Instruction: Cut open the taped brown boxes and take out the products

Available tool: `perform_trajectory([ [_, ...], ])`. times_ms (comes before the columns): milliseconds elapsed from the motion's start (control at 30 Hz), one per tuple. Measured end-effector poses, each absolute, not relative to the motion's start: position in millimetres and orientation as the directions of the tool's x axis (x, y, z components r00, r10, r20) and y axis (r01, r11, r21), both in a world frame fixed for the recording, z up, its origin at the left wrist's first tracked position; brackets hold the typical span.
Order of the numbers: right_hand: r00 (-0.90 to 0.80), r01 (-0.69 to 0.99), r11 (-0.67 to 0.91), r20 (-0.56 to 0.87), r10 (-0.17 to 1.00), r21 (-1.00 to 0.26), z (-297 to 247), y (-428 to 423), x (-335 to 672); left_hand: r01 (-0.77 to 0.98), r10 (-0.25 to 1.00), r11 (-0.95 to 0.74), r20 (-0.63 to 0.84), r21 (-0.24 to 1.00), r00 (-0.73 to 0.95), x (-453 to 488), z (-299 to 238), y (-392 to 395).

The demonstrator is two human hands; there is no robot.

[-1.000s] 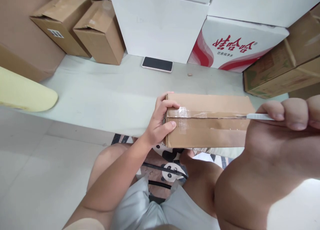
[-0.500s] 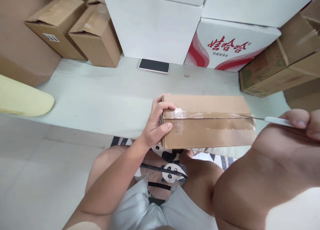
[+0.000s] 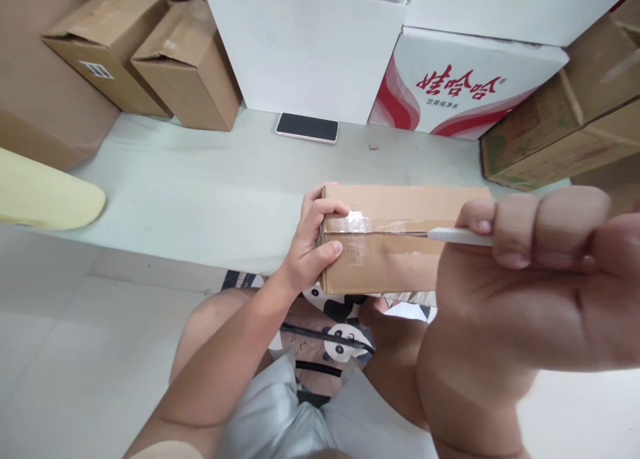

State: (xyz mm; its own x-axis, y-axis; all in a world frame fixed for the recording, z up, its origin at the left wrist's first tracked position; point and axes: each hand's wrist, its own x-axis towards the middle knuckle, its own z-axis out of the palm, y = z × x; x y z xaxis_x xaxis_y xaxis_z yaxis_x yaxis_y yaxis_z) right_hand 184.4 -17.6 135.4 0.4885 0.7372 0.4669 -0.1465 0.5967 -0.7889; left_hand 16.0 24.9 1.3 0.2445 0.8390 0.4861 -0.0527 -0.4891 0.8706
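A taped brown cardboard box [image 3: 390, 266] lies at the front edge of the table. My left hand [image 3: 317, 239] grips its left end, fingers on the far side and thumb on top. My right hand [image 3: 540, 266] is closed around the white handle of a thin-bladed knife [image 3: 457, 235]. Its blade points left and lies along the seam between the box flaps, where clear tape [image 3: 355, 222] shows near the left end. The right part of the box is hidden behind my right hand.
A phone [image 3: 307, 127] lies on the pale table [image 3: 200, 179] before white cartons [image 3: 305, 52]. Brown boxes [image 3: 187, 72] stand back left, a red-and-white carton [image 3: 460, 86] and another brown box [image 3: 540, 132] back right. A yellow roll [image 3: 50, 192] lies at left.
My right hand has moved left along the seam with the knife, the blade now further toward the left end. My left hand keeps its hold on the box.
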Motion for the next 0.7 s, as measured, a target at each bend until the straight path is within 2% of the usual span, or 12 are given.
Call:
perform_trajectory([
  [33, 0.466, -0.155, 0.611, 0.488, 0.738, -0.776, 134.3, -17.3, 181.2, -0.053, 0.838, -0.491, 0.489, 0.869, 0.242, 16.1, 1.3, 24.7],
  [233, 0.404, 0.026, 0.531, 0.495, 0.769, -0.847, 130.2, -17.3, 168.2, -0.044, 0.849, -0.476, 0.472, 0.878, 0.236, 16.5, 1.6, 23.2],
  [700, 0.383, -0.066, 0.614, 0.548, 0.744, -0.787, 116.0, -10.6, 163.2, -0.043, 0.845, -0.477, 0.471, 0.878, 0.252, 16.0, 0.9, 24.5],
])
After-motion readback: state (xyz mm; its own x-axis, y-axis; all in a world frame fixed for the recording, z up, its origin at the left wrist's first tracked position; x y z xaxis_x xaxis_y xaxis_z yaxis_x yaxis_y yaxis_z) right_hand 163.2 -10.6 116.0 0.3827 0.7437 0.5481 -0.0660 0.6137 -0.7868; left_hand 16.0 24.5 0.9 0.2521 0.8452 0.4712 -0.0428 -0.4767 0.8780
